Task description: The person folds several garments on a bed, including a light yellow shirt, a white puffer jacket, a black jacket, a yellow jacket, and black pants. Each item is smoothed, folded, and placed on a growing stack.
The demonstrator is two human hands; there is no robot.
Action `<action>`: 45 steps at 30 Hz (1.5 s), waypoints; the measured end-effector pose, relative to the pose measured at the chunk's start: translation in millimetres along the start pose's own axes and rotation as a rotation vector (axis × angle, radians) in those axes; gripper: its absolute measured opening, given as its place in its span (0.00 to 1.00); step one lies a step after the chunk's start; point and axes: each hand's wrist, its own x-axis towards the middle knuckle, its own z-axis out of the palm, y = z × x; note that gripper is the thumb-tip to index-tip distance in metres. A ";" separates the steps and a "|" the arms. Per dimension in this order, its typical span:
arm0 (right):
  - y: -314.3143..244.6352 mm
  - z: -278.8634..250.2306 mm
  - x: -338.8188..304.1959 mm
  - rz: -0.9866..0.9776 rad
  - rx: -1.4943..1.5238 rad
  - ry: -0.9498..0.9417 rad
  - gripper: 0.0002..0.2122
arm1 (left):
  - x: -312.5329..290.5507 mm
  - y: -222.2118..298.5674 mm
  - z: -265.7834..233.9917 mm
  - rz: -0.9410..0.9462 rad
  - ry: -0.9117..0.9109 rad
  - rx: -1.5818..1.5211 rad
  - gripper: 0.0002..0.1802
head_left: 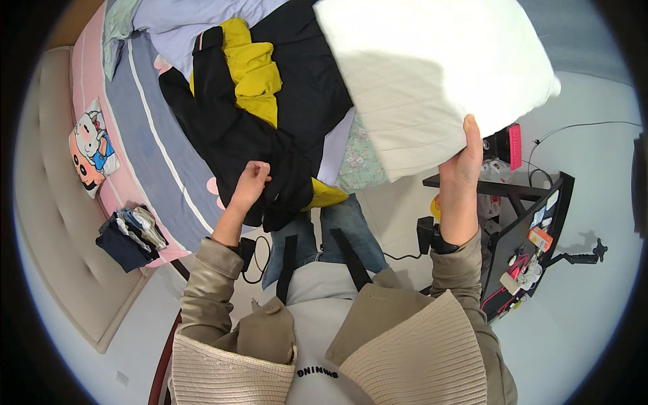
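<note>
My right hand [463, 156] grips the lower edge of a large white pillow [432, 74] and holds it up above the bed. My left hand [250, 183] is closed on the black fabric of a black and yellow jacket [250, 108] that lies spread over the bed. The jacket's yellow lining shows near its top and at its lower corner. The pillow covers part of the jacket and of the floral sheet [358, 155] beneath it.
The bed [142, 142] has a striped blue and pink cover, a cartoon-print cushion [92, 150] and a small stack of folded clothes [131, 233] near its padded beige edge. A black side table [526, 229] with small items and cables stands at the right.
</note>
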 end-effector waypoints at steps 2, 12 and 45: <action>20.5 -58.0 20.7 0.048 -0.063 0.177 0.24 | 4.9 -6.0 12.0 -0.004 -0.014 0.066 0.17; 143.8 -219.4 68.1 -0.315 -1.797 -0.071 0.31 | 27.9 -37.2 28.8 -0.059 0.034 0.162 0.19; 231.5 45.4 -60.5 0.282 -1.434 -0.938 0.18 | -45.1 -54.4 -105.6 0.097 0.078 -1.134 0.03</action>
